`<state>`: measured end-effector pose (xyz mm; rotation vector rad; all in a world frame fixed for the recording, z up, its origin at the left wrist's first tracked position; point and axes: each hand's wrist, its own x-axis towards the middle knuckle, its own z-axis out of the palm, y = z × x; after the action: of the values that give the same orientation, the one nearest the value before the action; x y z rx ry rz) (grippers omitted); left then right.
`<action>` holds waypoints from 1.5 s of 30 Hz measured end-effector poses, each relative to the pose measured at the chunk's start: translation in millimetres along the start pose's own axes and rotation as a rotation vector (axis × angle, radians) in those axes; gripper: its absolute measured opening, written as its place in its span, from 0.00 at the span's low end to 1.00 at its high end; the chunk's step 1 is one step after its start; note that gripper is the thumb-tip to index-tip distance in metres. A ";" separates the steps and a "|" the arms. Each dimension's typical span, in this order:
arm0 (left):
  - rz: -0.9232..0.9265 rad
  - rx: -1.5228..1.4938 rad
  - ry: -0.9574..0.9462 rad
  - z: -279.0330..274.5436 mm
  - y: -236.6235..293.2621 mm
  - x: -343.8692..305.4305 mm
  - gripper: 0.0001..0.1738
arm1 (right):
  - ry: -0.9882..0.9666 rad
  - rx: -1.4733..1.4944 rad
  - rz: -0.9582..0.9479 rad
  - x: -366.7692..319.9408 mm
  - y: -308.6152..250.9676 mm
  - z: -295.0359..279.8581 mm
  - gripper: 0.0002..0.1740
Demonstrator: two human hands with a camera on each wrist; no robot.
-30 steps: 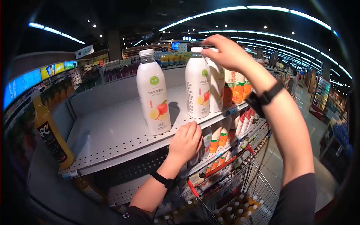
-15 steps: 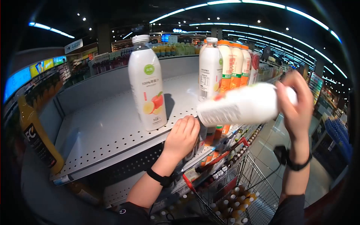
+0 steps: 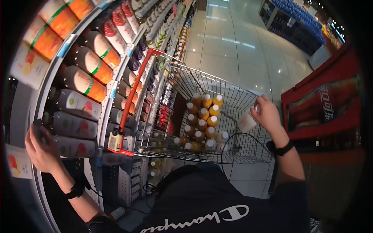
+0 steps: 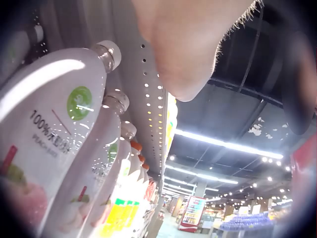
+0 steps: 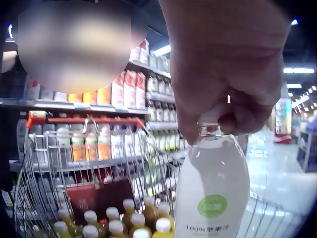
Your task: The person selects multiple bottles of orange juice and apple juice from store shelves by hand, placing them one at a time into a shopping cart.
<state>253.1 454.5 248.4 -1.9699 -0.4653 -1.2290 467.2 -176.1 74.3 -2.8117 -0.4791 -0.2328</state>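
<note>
My right hand point(image 3: 268, 114) pinches a white apple juice bottle point(image 3: 246, 122) by its neck, over the right side of a wire shopping cart point(image 3: 211, 158). In the right wrist view this bottle point(image 5: 213, 193) hangs upright below the fingers, its green round label facing the camera. My left hand point(image 3: 40, 151) rests on the front edge of the upper shelf point(image 3: 37, 101). Beside it on that shelf stands another white apple juice bottle point(image 3: 19, 161). White peach juice bottles point(image 4: 64, 114) line the shelf below, close to the left hand.
Several orange-yellow juice bottles point(image 3: 202, 124) with white caps stand in the cart. Its red handle point(image 3: 134, 93) is near the shelves. A red cooler point(image 3: 322, 101) stands at the right, and a tiled floor point(image 3: 229, 54) runs ahead. A thin cable point(image 3: 223, 145) loops over the cart.
My right hand has taken a white bottle off the upper shelf and carried it right and down over the cart. My left hand has stayed at the shelf edge. The head view has turned right and down.
</note>
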 end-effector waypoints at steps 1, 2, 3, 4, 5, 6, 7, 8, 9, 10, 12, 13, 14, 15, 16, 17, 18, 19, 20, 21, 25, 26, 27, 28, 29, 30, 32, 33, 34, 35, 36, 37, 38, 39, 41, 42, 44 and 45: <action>0.016 0.018 0.017 2.7 -3.6 -0.3 0.18 | 0.002 0.028 0.069 -2.2 25.2 31.6 0.12; 0.016 0.019 0.013 1.0 -2.4 0.2 0.18 | -0.021 0.047 0.130 -6.3 47.5 65.9 0.12; 0.014 0.025 0.010 -1.0 -0.2 0.4 0.17 | -0.041 0.067 0.187 -12.6 67.0 102.1 0.13; 0.010 0.030 0.006 -1.1 1.7 1.6 0.17 | -0.062 0.085 0.242 -17.9 81.1 136.1 0.14; 0.009 0.036 -0.003 -0.8 1.9 2.6 0.17 | -0.094 0.109 0.304 -21.1 90.1 169.2 0.15; 0.007 0.044 -0.015 -1.3 0.8 2.5 0.17 | -0.129 0.131 0.363 -23.7 96.6 199.9 0.17; 0.001 0.054 -0.023 -2.6 0.8 2.4 0.17 | -0.160 0.152 0.419 -23.7 102.1 228.3 0.19; 0.007 0.059 -0.027 -4.4 1.8 2.2 0.17 | -0.183 0.187 0.458 -24.1 109.0 256.2 0.19; 0.012 0.066 -0.029 -5.0 2.8 2.7 0.17 | -0.206 0.221 0.496 -23.4 115.1 282.0 0.19; 0.018 0.072 -0.032 -5.4 3.3 3.6 0.17 | -0.229 0.255 0.534 -23.2 116.0 300.2 0.20; 0.041 0.051 -0.030 -7.5 4.0 5.3 0.17 | -0.326 0.260 0.623 -24.2 107.4 319.2 0.22; 0.052 0.039 -0.029 -8.8 4.6 6.1 0.17 | -0.376 0.259 0.666 -26.6 102.0 327.5 0.23; 0.051 0.034 -0.033 -10.4 7.2 6.7 0.17 | -0.357 0.270 0.644 -32.8 100.2 344.8 0.23; 0.054 0.042 -0.025 -10.8 8.2 6.9 0.17 | -0.338 0.282 0.623 -42.1 100.6 366.6 0.22; 0.058 0.047 -0.018 -10.7 8.5 6.7 0.17 | -0.320 0.292 0.604 -45.0 98.8 379.2 0.22; 0.061 0.050 -0.010 -9.9 8.1 6.7 0.17 | -0.387 0.292 0.571 -36.6 90.1 373.2 0.23; 0.073 0.048 -0.010 -9.4 6.5 6.6 0.17 | -0.455 0.290 0.541 -30.7 81.6 363.8 0.24; 0.065 0.049 -0.015 -9.6 6.3 6.6 0.17 | -0.523 0.286 0.516 -26.8 73.2 354.3 0.24; 0.055 0.047 -0.018 -9.7 7.5 6.3 0.17 | -0.574 0.234 0.454 -23.6 82.2 368.1 0.27; 0.042 0.043 -0.017 -9.3 8.5 6.0 0.17 | -0.718 0.194 0.320 -13.2 89.0 360.2 0.28; 0.007 -0.005 -0.019 -11.1 14.6 7.3 0.20 | -0.978 0.170 -0.136 76.9 93.6 257.4 0.32; 0.032 -0.028 -0.002 -11.8 15.2 8.3 0.21 | -0.959 0.102 -0.056 110.1 50.3 183.3 0.33; 0.056 -0.031 0.019 -12.8 15.2 9.3 0.22 | -0.804 0.106 -0.175 144.5 54.7 157.3 0.32; 0.018 -0.046 -0.023 -18.8 19.2 12.1 0.21 | -0.560 0.011 -0.075 162.0 7.4 79.3 0.31; 0.022 -0.077 -0.012 -19.6 19.6 13.7 0.20 | -0.348 -0.069 -0.168 185.0 -10.6 29.0 0.31; -0.014 -0.128 -0.070 -24.0 17.8 12.4 0.19 | -0.197 -0.107 -0.143 192.6 -61.9 -44.5 0.29; -0.085 -0.139 0.049 -28.7 23.1 15.7 0.20 | 0.129 0.027 -0.357 205.1 -130.1 -144.8 0.24; -0.077 -0.183 0.030 -32.6 19.9 18.8 0.21 | 0.221 0.123 -0.431 200.3 -181.9 -192.5 0.22; -0.091 -0.207 0.012 -32.7 19.5 16.4 0.22 | 0.303 0.213 -0.611 195.9 -227.8 -227.3 0.19; -0.057 -0.194 -0.004 -34.3 16.9 17.0 0.24 | 0.377 0.293 -0.784 193.4 -271.7 -256.5 0.17; -0.044 -0.204 -0.001 -35.6 14.6 17.4 0.25 | 0.368 0.378 -0.949 200.3 -314.5 -274.2 0.15; -0.027 -0.219 0.001 -35.8 12.8 17.7 0.26 | 0.352 0.459 -1.110 208.4 -357.4 -285.6 0.14; -0.012 -0.212 0.015 -33.1 10.6 16.1 0.26 | 0.409 0.422 -1.188 207.5 -401.4 -293.5 0.16; 0.007 -0.206 0.029 -31.2 8.7 14.6 0.27 | 0.373 0.319 -1.180 207.2 -447.7 -302.6 0.19; 0.004 -0.239 0.032 -29.7 7.2 13.2 0.24 | 0.519 0.234 -1.260 226.5 -532.2 -296.4 0.27; 0.016 -0.214 0.040 -29.1 6.3 12.2 0.23 | 0.553 0.250 -1.220 237.5 -571.9 -287.9 0.30; 0.055 -0.165 0.071 -30.5 3.0 12.4 0.21 | 0.600 0.211 -1.126 263.8 -638.2 -271.1 0.33; 0.061 -0.158 0.070 -33.0 2.1 12.8 0.20 | 0.613 0.156 -1.069 273.1 -662.3 -267.5 0.35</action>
<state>240.6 427.2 267.2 -2.0491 -0.2784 -1.3256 463.7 426.3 545.5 -1.8944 -1.6510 -1.1309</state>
